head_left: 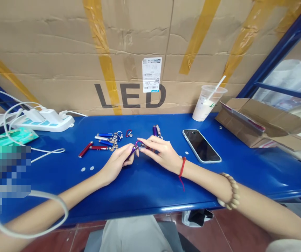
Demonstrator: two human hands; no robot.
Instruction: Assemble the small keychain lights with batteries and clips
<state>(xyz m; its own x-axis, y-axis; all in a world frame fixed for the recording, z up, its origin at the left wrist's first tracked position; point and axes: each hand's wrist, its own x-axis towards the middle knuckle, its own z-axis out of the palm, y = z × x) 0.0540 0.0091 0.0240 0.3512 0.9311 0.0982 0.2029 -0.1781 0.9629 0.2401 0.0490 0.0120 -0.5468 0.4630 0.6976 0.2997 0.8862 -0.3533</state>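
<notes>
Over the middle of the blue table, my left hand (119,159) is closed on a small purple flashlight (132,150). My right hand (162,150) pinches a purple carabiner clip (139,142) at the flashlight's end, so the two hands nearly meet. Behind my left hand lie blue and silver flashlights (105,135), red flashlights (99,148), several button cells (115,142) and a red carabiner (128,133). Just beyond my right hand are a purple flashlight (155,130) and a silver one (158,130), partly hidden.
A phone (202,146) lies right of my right hand, with a drink cup (205,105) and an open cardboard box (245,122) behind. At left are a power strip (58,124) and white cables. A large carton (129,45) stands along the back.
</notes>
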